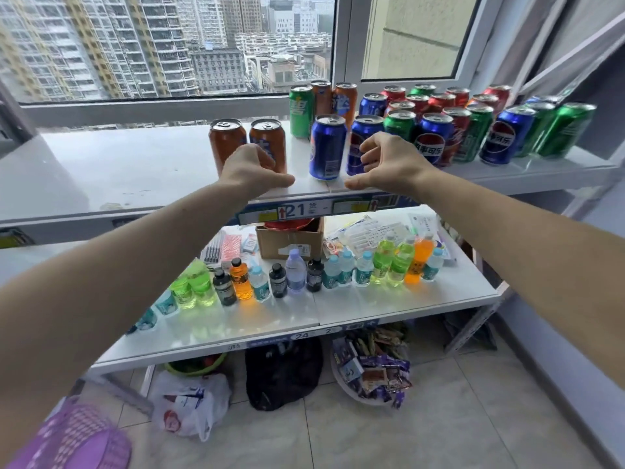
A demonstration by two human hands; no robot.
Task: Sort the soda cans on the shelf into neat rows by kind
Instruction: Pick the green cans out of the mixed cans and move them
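Two orange cans stand side by side on the white top shelf. My left hand is in front of them, fingers loosely curled against the right one, thumb sticking out free. Two blue cans stand to the right. My right hand hovers by the second one, fingers curled beside it, thumb low at the shelf edge. Behind are a green can and two more orange cans. A mixed crowd of red, green and blue cans fills the right end.
A window runs behind the shelf. The lower shelf carries small bottles and a cardboard box. On the floor lie a black bag, a bowl of snacks, a plastic bag and a purple basket.
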